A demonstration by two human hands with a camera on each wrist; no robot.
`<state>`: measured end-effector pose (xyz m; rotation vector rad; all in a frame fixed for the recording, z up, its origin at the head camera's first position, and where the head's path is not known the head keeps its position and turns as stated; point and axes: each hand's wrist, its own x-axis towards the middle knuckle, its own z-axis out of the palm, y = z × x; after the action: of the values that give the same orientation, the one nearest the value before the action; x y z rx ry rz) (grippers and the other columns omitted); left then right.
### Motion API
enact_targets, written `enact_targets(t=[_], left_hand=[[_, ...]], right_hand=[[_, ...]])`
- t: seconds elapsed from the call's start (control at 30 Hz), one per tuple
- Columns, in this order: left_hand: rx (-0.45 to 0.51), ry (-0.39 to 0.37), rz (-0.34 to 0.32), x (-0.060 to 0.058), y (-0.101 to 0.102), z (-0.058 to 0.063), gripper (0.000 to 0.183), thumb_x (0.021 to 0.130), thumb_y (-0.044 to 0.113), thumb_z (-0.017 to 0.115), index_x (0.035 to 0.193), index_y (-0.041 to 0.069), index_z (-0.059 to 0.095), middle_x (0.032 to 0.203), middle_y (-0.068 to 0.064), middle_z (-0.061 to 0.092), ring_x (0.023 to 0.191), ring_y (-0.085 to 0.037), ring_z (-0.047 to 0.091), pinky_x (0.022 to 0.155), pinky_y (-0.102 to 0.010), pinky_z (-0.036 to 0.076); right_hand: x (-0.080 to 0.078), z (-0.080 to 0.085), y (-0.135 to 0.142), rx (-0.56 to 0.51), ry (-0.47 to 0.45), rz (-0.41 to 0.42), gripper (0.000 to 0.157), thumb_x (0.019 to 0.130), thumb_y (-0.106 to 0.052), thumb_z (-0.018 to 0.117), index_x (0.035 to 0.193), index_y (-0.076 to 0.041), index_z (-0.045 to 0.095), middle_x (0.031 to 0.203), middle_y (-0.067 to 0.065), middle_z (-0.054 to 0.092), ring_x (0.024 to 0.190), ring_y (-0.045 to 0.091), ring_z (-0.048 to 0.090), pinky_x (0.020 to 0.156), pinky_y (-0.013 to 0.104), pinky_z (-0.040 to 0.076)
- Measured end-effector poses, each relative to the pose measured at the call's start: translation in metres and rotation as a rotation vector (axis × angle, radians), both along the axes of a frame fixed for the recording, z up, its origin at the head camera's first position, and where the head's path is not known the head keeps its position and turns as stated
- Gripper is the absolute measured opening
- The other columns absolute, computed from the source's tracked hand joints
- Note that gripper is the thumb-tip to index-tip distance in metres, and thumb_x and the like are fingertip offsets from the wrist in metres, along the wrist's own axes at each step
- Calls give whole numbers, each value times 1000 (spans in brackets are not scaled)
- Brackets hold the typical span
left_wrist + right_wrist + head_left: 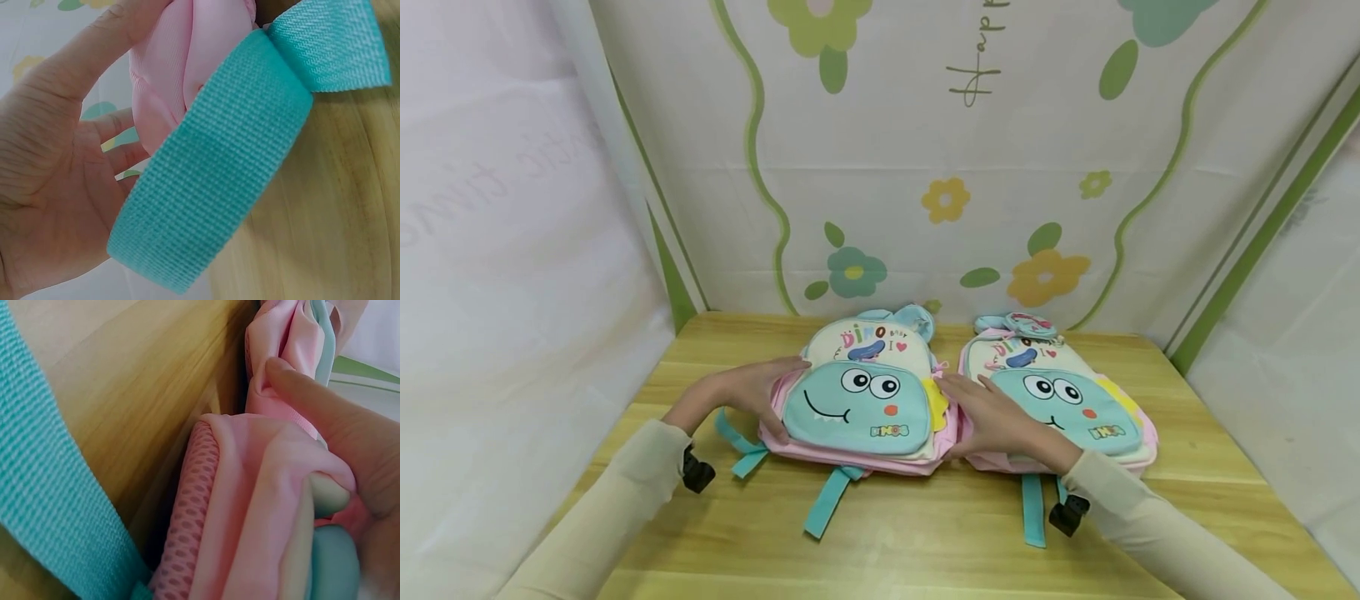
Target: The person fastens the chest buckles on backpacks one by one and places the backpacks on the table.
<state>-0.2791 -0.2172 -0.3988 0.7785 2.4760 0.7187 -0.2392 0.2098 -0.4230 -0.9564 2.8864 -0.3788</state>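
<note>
Here we have two pink-and-teal bags with their printed faces turned up, and the action is all at the bag (857, 404) in the middle of the table (895, 546). It's flanked on both sides! The left hand (745, 387) is up against the bag's left edge, thumb by the lower corner, fingers reaching along toward its upper side. The left wrist view shows the fingers extended, thumb laid on the pink cloth, some fingertips hidden behind it; no curled grasp to be seen there.

Over on the bag's right side, the right hand (996, 417) matches it: fingers spread flat along the edge, thumb pressing into the pink cloth. Some of those fingers are hidden in the right wrist view. So the bag sits framed between two spread hands.

Just to the bag's right lies the second bag (1108, 417), partly under the right hand and wrist, a round tag (1030, 325) at its top. Teal straps all over the place: a looped strap (741, 446) off the bag's lower left, a straight strap (827, 504) below it, and another strap (1033, 512) below the second bag, right of the first. Pale sleeves (591, 521) come in from either side, nearer than the bag, and behind it hangs a flowered cloth (880, 150) with green wavy lines running down.
</note>
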Motion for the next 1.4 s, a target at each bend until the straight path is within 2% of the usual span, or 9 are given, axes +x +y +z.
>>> enact_targets(t=[0.33,0.63,0.9,1.03,1.17,1.27,1.4], left_hand=[[-22,77,-1,3,4,-1,119,66,44,96,158,4,32,164,-25,25,149,-48,27,115,-68,30],[-39,59,22,5,7,-2,118,67,46,95,158,4,33,165,-24,25,152,-48,23,117,-68,28],[-15,58,30,4,7,-3,116,67,44,95,156,3,35,162,-23,33,150,-47,28,117,-66,29],[6,71,32,3,4,-6,115,66,46,95,155,3,38,159,-20,39,147,-43,36,116,-64,33],[7,84,63,3,1,-8,114,64,50,95,155,5,41,158,-19,42,146,-40,39,116,-61,35],[10,100,69,3,-2,-9,113,65,51,94,154,4,42,158,-22,41,146,-43,39,115,-62,35],[20,100,67,3,-4,-9,112,67,50,94,154,2,41,158,-24,41,146,-45,38,115,-63,35]], right_hand=[[-1,3,-1,43,6,-40,95,84,-44,81,156,-1,36,162,20,36,151,40,32,122,65,17],[0,5,-1,40,-69,-66,91,93,-43,73,158,3,29,165,23,29,154,42,25,124,61,16],[1,4,1,-6,-59,-83,86,96,-40,69,159,2,28,165,22,30,153,42,27,125,59,17],[0,3,1,-64,-34,-79,86,96,-42,69,158,2,29,163,21,33,152,42,30,124,60,19],[-1,5,2,-168,-17,-90,88,95,-45,70,159,-1,29,162,19,38,148,42,38,120,59,28],[-2,8,0,-262,-53,-121,91,95,-48,69,162,-5,24,161,20,39,146,42,40,117,60,34],[-2,12,-5,-365,-134,-187,95,95,-52,68,164,-10,18,162,22,35,148,42,36,117,61,34]])
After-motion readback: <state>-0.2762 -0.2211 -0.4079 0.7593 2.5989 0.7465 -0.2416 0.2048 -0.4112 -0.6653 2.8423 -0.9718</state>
